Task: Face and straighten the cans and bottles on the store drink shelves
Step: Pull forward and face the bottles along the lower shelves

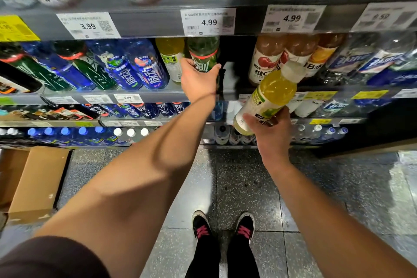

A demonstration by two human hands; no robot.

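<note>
My left hand reaches into the second shelf and grips a green bottle with a red band, standing at the shelf front. My right hand holds a yellow drink bottle with a white cap, tilted to the right, out in front of the shelf. A matching yellow bottle stands just left of the green one. To the right of the green bottle is a dark empty gap in the row.
Blue bottles fill the shelf to the left, and red and orange vitamin drinks to the right. Price tags line the shelf edges. An open cardboard box lies on the floor at left. My shoes stand on the tiled floor.
</note>
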